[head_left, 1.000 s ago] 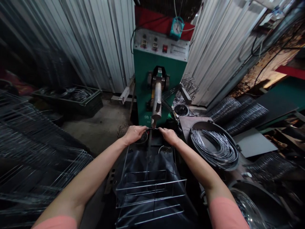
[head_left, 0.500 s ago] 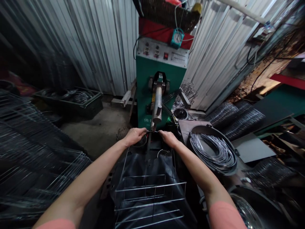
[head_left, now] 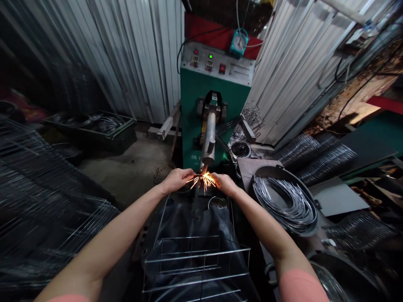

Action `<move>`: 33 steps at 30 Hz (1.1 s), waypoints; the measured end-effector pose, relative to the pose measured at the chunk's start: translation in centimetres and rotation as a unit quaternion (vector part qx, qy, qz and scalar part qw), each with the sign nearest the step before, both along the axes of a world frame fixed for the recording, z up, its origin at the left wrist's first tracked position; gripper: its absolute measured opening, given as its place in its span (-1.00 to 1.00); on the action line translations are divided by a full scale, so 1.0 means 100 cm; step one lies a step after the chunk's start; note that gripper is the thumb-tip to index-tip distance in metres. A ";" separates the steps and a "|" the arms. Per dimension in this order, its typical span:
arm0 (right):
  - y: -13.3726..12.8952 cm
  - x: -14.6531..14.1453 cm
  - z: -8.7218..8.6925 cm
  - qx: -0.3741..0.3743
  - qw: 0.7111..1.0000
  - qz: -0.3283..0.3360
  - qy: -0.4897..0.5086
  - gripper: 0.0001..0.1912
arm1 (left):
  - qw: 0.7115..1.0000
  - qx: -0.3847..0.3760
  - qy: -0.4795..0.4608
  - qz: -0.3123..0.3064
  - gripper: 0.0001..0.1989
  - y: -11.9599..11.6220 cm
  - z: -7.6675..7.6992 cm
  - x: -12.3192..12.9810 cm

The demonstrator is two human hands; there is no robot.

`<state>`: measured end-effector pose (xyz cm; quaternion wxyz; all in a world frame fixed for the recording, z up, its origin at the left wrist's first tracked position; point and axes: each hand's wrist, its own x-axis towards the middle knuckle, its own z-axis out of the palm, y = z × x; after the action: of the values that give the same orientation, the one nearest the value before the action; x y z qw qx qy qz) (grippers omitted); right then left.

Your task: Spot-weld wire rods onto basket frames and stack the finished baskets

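Two bare hands, the left hand [head_left: 178, 180] and the right hand [head_left: 224, 184], are closed on one thin steel wire [head_left: 192, 178], held level just below the single electrode [head_left: 208, 140] of a green spot welder [head_left: 211, 96]. One burst of sparks [head_left: 204, 181] hides the contact point. Both forearms angle forward and inward, wrists slightly bent, above one wire rack [head_left: 195, 260] — and one round pan of bent wires [head_left: 285, 201] sits just to the right.
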<state>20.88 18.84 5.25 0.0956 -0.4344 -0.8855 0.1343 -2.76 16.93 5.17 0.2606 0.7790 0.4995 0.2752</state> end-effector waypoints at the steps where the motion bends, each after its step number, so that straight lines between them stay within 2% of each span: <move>1: 0.000 0.000 0.001 -0.004 1.000 0.002 0.009 -0.76 | 1.000 -0.005 -0.006 0.000 -0.73 0.000 0.001 0.000; 6: 0.001 -0.002 0.004 -0.019 0.999 -0.021 0.025 -0.79 | 0.999 -0.035 0.006 0.003 -0.75 0.003 0.006 0.000; 11: 0.002 -0.002 0.008 -0.035 0.999 -0.026 0.030 -0.83 | 0.998 -0.039 0.046 0.014 -0.77 0.007 0.008 -0.002; 18: 0.000 -0.002 0.014 -0.046 0.998 -0.043 0.025 -0.82 | 0.998 -0.039 0.044 0.015 -0.76 0.007 0.008 -0.004; 23: 0.001 -0.002 0.012 -0.091 0.992 -0.057 0.066 -0.78 | 0.998 -0.046 0.038 0.022 -0.78 0.007 0.008 0.000; 26: -0.003 0.004 0.016 -0.109 0.986 -0.076 0.100 -0.74 | 0.997 -0.053 0.041 0.022 -0.76 0.007 0.014 0.001; 28: -0.013 0.019 0.020 -0.085 0.984 -0.106 0.115 -0.73 | 0.998 -0.053 0.016 0.024 -0.71 -0.002 0.022 -0.005; 30: -0.034 0.052 0.024 -0.040 0.982 -0.165 0.085 -0.73 | 0.996 -0.049 -0.053 0.049 -0.62 -0.024 0.034 -0.019; 32: -0.068 0.102 0.022 0.004 0.968 -0.250 -0.007 -0.75 | 0.981 -0.068 -0.145 0.111 -0.56 -0.063 0.044 -0.040; 33: -0.090 0.132 0.019 0.015 0.952 -0.300 -0.063 -0.75 | 0.965 -0.100 -0.190 0.148 -0.58 -0.089 0.046 -0.051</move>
<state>34.06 9.87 7.16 0.0822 -0.6859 -0.7207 0.0586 -7.88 7.99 9.80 0.3836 0.6000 0.5753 0.4024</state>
